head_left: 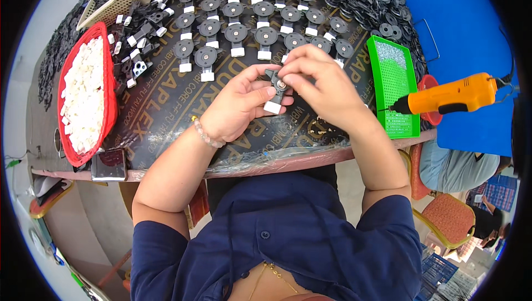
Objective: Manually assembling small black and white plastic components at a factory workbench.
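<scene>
The person holds one small black plastic part [275,88] above the dark worktable [166,107], just below the rows of finished parts [249,21]. The part is flat and dark, with a round metallic centre and a white block at its lower end. The left hand [238,104] grips it from the side, fingers closed narrowly round it. The right hand [318,79] pinches at its top, though what the fingertips press there is hidden. A red basket of white pieces [83,96] sits left; a green tray [394,88] and orange power screwdriver [449,96] right.
</scene>
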Action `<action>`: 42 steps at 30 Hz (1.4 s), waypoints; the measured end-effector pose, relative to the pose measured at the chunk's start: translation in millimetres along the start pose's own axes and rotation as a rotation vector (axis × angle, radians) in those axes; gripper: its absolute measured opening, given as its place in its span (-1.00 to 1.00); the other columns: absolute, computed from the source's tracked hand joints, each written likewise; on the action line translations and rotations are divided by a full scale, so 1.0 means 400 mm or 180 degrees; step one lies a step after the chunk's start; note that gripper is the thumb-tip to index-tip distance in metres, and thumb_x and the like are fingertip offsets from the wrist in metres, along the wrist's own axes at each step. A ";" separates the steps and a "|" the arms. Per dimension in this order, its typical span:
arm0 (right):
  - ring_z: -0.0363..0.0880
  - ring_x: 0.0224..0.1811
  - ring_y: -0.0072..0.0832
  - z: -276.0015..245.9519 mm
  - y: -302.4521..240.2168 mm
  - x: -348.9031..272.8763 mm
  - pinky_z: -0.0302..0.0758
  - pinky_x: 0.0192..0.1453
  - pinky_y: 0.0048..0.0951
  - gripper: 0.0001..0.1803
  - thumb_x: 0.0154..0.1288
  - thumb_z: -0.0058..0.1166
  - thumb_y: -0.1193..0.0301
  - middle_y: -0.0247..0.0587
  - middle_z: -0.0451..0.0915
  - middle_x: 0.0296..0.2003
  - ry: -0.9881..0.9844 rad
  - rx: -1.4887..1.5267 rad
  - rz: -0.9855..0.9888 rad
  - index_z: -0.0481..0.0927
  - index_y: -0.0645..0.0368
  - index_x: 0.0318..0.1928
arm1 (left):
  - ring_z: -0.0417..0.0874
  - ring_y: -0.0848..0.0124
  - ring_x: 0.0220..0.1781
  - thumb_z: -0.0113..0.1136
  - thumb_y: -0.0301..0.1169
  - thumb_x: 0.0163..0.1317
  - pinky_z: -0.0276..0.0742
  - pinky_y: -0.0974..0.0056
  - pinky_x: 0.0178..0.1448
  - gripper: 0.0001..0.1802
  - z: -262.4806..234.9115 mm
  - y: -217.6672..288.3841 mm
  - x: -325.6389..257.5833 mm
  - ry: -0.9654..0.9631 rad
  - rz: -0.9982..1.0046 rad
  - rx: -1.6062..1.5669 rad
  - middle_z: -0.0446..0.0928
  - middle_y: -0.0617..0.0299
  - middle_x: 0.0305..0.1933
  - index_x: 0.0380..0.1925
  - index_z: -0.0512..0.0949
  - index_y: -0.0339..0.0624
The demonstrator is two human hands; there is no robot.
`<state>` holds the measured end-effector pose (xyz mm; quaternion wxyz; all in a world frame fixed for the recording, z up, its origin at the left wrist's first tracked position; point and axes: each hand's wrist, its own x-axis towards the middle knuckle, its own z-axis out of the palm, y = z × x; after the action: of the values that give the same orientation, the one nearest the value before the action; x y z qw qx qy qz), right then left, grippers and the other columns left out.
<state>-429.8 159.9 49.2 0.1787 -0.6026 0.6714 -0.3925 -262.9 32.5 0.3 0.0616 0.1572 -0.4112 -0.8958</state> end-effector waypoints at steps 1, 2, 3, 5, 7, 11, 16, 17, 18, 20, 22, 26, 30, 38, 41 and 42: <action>0.60 -0.04 -0.39 -0.015 -0.001 0.003 0.52 0.05 -0.41 -0.90 0.37 0.14 0.50 -0.19 0.58 -0.09 0.0159 0.0046 0.0068 0.66 0.27 -0.19 | 0.72 0.17 0.10 0.07 -0.52 0.46 0.69 0.14 0.18 -0.55 0.002 0.002 0.000 -0.0053 0.0019 -0.0039 0.62 -0.02 0.10 0.32 0.34 -0.21; 0.60 -0.06 -0.40 -0.031 0.004 0.004 0.52 0.05 -0.42 -0.90 0.37 0.15 0.51 -0.19 0.59 -0.09 0.0320 0.0087 0.0137 0.66 0.27 -0.19 | 0.72 0.17 0.10 0.07 -0.52 0.46 0.69 0.14 0.18 -0.55 0.001 0.004 -0.003 -0.0058 0.0032 -0.0043 0.62 -0.02 0.10 0.32 0.34 -0.21; 0.60 -0.09 -0.41 -0.061 0.019 0.003 0.52 0.02 -0.42 -0.90 0.37 0.15 0.52 -0.21 0.60 -0.13 0.0524 -0.0313 -0.0072 0.66 0.28 -0.18 | 0.72 0.16 0.10 0.08 -0.51 0.46 0.69 0.13 0.18 -0.55 0.005 0.006 -0.004 -0.0077 -0.0011 -0.0093 0.62 -0.03 0.10 0.32 0.34 -0.21; 0.59 -0.12 -0.34 -0.107 0.046 -0.008 0.52 -0.02 -0.37 -0.89 0.35 0.16 0.53 -0.19 0.60 -0.15 0.0876 -0.0831 0.0133 0.65 0.28 -0.17 | 0.73 0.17 0.06 0.11 -0.45 0.46 0.70 0.13 0.13 -0.57 0.010 0.011 -0.009 -0.0078 -0.0053 -0.0150 0.62 -0.06 0.08 0.28 0.36 -0.23; 0.61 -0.13 -0.27 -0.151 0.096 -0.030 0.53 -0.02 -0.32 -0.88 0.33 0.17 0.53 -0.15 0.61 -0.16 0.1120 -0.1385 0.0173 0.65 0.28 -0.15 | 0.74 0.19 0.02 0.13 -0.43 0.45 0.72 0.15 0.08 -0.59 0.000 0.015 -0.014 -0.0076 -0.0072 -0.0157 0.62 -0.06 0.07 0.25 0.39 -0.23; 0.62 -0.05 -0.02 -0.222 0.164 -0.046 0.54 0.06 -0.10 -0.79 0.30 0.19 0.48 0.01 0.65 -0.12 0.1085 -0.2990 0.0949 0.66 0.27 -0.07 | 0.77 0.27 -0.15 0.20 -0.43 0.42 0.73 0.30 -0.16 -0.65 -0.001 0.008 -0.016 0.0193 0.0048 0.0048 0.66 -0.04 -0.03 0.15 0.45 -0.23; 0.67 -0.04 0.04 -0.346 0.305 0.003 0.61 0.06 -0.02 -0.77 0.26 0.27 0.36 0.08 0.68 -0.19 0.0911 -0.3535 0.1504 0.68 0.21 -0.14 | 0.77 0.34 -0.21 0.18 -0.46 0.42 0.71 0.37 -0.24 -0.67 0.001 0.013 -0.011 0.0270 0.0088 0.0248 0.68 -0.01 -0.09 0.15 0.46 -0.22; 0.67 -0.04 0.04 -0.369 0.333 0.025 0.61 0.06 -0.02 -0.77 0.26 0.27 0.36 0.08 0.68 -0.19 0.0913 -0.3534 0.1518 0.68 0.21 -0.14 | 0.77 0.34 -0.21 0.18 -0.46 0.42 0.71 0.37 -0.24 -0.67 0.000 0.013 -0.011 0.0262 0.0077 0.0251 0.68 -0.01 -0.09 0.15 0.46 -0.22; 0.67 -0.03 0.04 -0.391 0.359 0.051 0.62 0.06 -0.02 -0.75 0.22 0.29 0.35 0.06 0.69 -0.19 0.0964 -0.3616 0.1693 0.69 0.20 -0.13 | 0.76 0.34 -0.22 0.17 -0.46 0.43 0.70 0.37 -0.24 -0.68 -0.001 0.015 -0.010 0.0264 0.0103 0.0277 0.68 -0.01 -0.09 0.15 0.46 -0.22; 0.68 -0.01 0.04 -0.414 0.390 0.074 0.63 0.06 -0.02 -0.71 0.19 0.32 0.34 0.05 0.69 -0.18 0.1020 -0.3704 0.1854 0.69 0.20 -0.12 | 0.76 0.35 -0.22 0.16 -0.47 0.43 0.70 0.37 -0.25 -0.68 0.001 0.020 -0.010 0.0267 0.0147 0.0301 0.68 -0.01 -0.10 0.15 0.46 -0.22; 0.68 -0.02 0.02 -0.416 0.427 0.082 0.61 0.08 -0.06 -0.61 0.13 0.39 0.30 0.15 0.68 -0.18 0.1056 -0.3872 0.2120 0.68 0.24 -0.07 | 0.76 0.35 -0.23 0.15 -0.47 0.44 0.70 0.37 -0.25 -0.68 0.002 0.025 -0.013 0.0325 0.0181 0.0289 0.68 -0.02 -0.10 0.15 0.46 -0.22; 0.70 -0.12 0.01 -0.470 0.495 0.064 0.61 0.01 -0.09 -0.60 0.10 0.43 0.28 0.11 0.71 -0.22 0.1124 -0.3720 0.1800 0.68 0.20 -0.08 | 0.76 0.33 -0.22 0.15 -0.47 0.44 0.71 0.35 -0.23 -0.68 0.002 0.023 -0.006 0.0351 0.0222 0.0217 0.67 -0.04 -0.08 0.16 0.45 -0.23; 0.70 -0.25 -0.23 -0.456 0.415 0.066 0.56 -0.14 -0.28 -0.70 0.16 0.38 0.36 -0.05 0.73 -0.29 0.1396 -0.2421 0.1905 0.68 0.19 -0.11 | 0.77 0.28 -0.16 0.11 -0.45 0.45 0.72 0.29 -0.13 -0.65 0.016 0.019 -0.011 0.0438 0.0208 0.0160 0.66 -0.08 -0.03 0.20 0.44 -0.23; 0.68 -0.30 -0.27 -0.110 0.075 -0.062 0.58 -0.20 -0.31 -0.71 0.12 0.41 0.41 -0.16 0.66 -0.40 -0.0518 -0.1928 0.0518 0.64 0.22 -0.17 | 0.74 0.14 0.02 -0.08 -0.38 0.54 0.71 0.10 0.11 -0.62 -0.002 0.022 -0.013 0.0315 0.0240 -0.0299 0.60 -0.15 0.10 0.28 0.38 -0.27; 0.68 -0.26 -0.16 -0.044 0.059 -0.095 0.59 -0.16 -0.19 -0.62 0.02 0.48 0.35 -0.12 0.64 -0.35 -0.0686 -0.1825 0.0561 0.65 0.20 -0.16 | 0.72 0.11 0.06 -0.08 -0.39 0.54 0.71 0.08 0.14 -0.61 -0.001 0.025 -0.004 0.0319 0.0276 -0.0358 0.58 -0.16 0.12 0.29 0.36 -0.28; 0.68 -0.26 -0.16 -0.051 0.049 -0.088 0.59 -0.16 -0.19 -0.62 0.02 0.48 0.35 -0.12 0.64 -0.35 -0.0705 -0.1807 0.0546 0.65 0.20 -0.16 | 0.72 0.11 0.06 -0.08 -0.39 0.54 0.71 0.08 0.14 -0.61 -0.002 0.025 -0.005 0.0349 0.0278 -0.0363 0.58 -0.16 0.12 0.29 0.36 -0.28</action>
<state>-450.2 199.0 39.1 0.1079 -0.6087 0.7790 -0.1049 -260.9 25.7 7.8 0.1319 0.1841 -0.3620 -0.9042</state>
